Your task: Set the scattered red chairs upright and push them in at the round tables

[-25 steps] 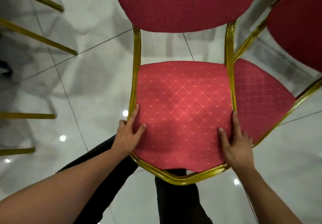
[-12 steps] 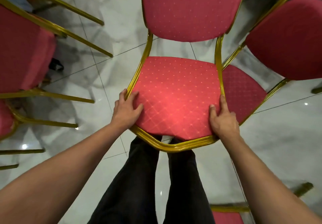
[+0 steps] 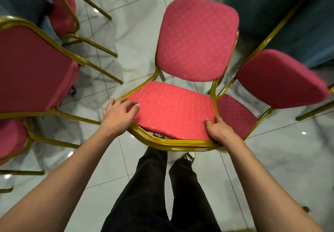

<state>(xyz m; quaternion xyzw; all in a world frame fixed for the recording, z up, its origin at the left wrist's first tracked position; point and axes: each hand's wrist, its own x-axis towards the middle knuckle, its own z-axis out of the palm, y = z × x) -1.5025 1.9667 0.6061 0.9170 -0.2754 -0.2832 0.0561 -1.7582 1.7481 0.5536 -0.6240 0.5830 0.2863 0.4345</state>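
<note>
Both hands are on the front corners of the red chair [image 3: 173, 112] with the gold frame, left hand [image 3: 119, 116] curled over the seat edge and right hand [image 3: 220, 132] gripping cushion and rail, chair sitting upright between two more red chairs [image 3: 34, 69] [image 3: 278, 80] on the glossy marble floor [image 3: 289, 159].

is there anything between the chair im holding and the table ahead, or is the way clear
Nothing visible lies on the floor straight ahead of the held chair, gripped by the left hand and right hand. The gap is tight: the right chair overlaps its right side, the left chair stands close, and the table itself isn't clearly identifiable.
</note>
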